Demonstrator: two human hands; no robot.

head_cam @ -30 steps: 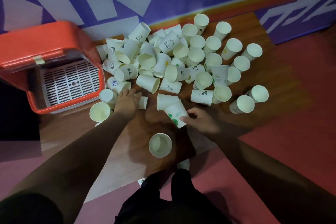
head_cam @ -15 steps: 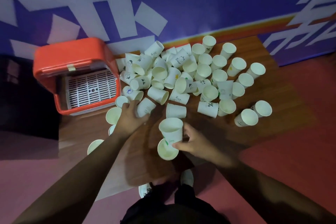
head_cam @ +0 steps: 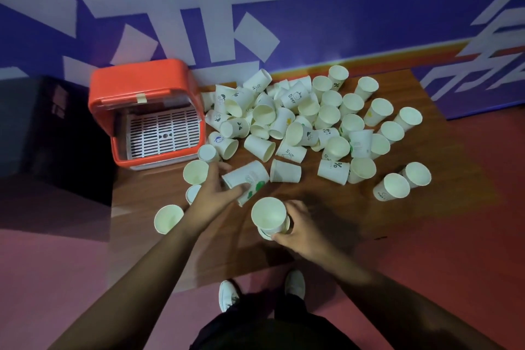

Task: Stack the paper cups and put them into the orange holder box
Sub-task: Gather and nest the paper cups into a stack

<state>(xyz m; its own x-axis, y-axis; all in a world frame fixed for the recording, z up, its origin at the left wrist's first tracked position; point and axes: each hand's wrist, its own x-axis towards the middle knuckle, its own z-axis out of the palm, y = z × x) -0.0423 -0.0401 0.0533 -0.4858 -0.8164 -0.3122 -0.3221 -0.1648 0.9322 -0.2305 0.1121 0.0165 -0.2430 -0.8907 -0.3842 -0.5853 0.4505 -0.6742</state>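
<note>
Many white paper cups lie and stand in a heap on the wooden table. The orange holder box sits at the table's far left, open, with a white grate inside. My left hand grips a cup lying on its side, and a green-printed cup lies just under it against my fingers. My right hand holds an upright cup nested in a second one near the front edge.
Three loose upright cups stand left of my left hand, between it and the box. A dark block stands left of the box. The purple wall runs along the table's far edge. My shoes are below the front edge.
My right hand picked up a cup and lowered it into the upright cup near the front edge. My left hand took hold of a cup lying by the heap and drew it nearer.
</note>
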